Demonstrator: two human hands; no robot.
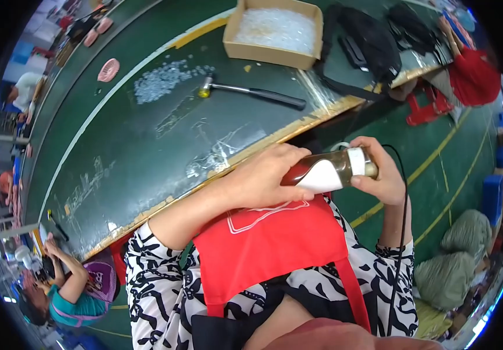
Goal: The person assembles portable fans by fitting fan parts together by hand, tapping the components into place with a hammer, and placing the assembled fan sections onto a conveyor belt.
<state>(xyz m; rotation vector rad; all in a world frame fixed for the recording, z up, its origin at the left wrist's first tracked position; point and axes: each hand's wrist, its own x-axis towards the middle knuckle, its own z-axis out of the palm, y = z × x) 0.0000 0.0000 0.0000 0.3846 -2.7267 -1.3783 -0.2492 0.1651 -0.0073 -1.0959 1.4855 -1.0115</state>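
A brown see-through bottle [343,163] with a white label and a white band near its right end lies tilted in front of my red apron [274,239]. My left hand [266,172] is wrapped round its left part, where a dark red area shows. At the other end, the thumb and fingers of my right hand [384,173] close round the white band and the pale end. The bottle is held just off the table's near edge. A pale loop shows above the band. What the palms cover is hidden.
On the dark green table [129,157] lie a hammer [257,93], several clear small pieces [161,81] and a pink basket [108,70]. A cardboard box [272,58] of clear pieces and a black bag [368,44] stand farther back. Other people sit left and far right.
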